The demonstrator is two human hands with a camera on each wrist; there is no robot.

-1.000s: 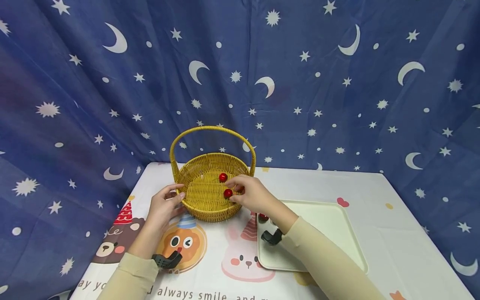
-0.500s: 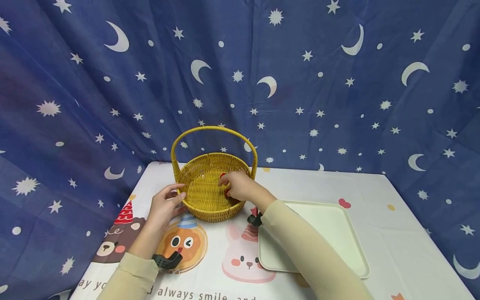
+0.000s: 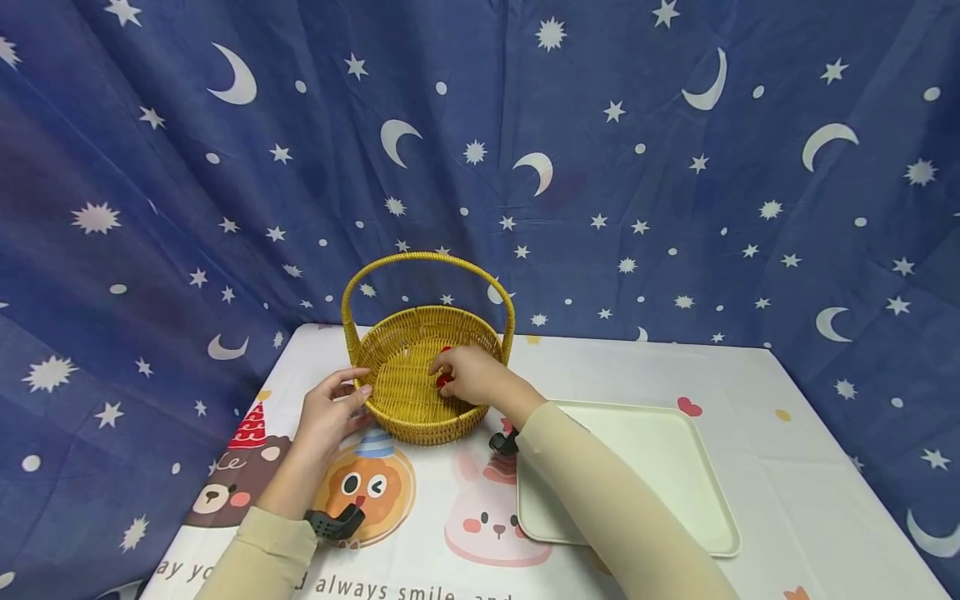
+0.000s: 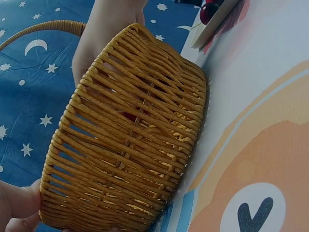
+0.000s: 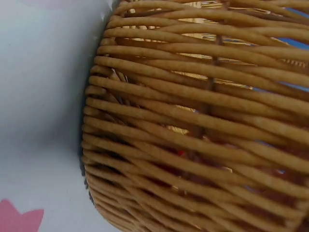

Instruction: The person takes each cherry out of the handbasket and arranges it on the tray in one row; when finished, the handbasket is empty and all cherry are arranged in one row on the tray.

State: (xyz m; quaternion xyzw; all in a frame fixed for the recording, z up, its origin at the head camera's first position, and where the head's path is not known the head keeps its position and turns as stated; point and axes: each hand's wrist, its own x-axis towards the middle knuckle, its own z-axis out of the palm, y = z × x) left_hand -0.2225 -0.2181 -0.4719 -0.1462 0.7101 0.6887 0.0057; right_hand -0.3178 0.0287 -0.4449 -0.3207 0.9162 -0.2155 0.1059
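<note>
A round woven basket [image 3: 408,392] with a tall arched handle stands on the table. My left hand [image 3: 333,408] holds its left rim, and in the left wrist view the thumb [image 4: 21,198] lies against the rim. Inside the basket, my right hand [image 3: 476,377] pinches a shiny red cherry [image 3: 444,381] between thumb and fingers. A second cherry [image 3: 447,348] shows just behind those fingers, mostly covered. In the right wrist view the basket's wicker wall [image 5: 203,116] hides the hand.
To the right of the basket lies a cream tray [image 3: 652,467], partly under my right forearm. Dark red cherries [image 4: 208,13] sit on its edge in the left wrist view. A blue star-and-moon curtain [image 3: 480,208] hangs behind the printed tablecloth [image 3: 780,467].
My right hand has reached further into the basket and closed on the nearer cherry, which has shifted slightly left. The left hand stays at the rim.
</note>
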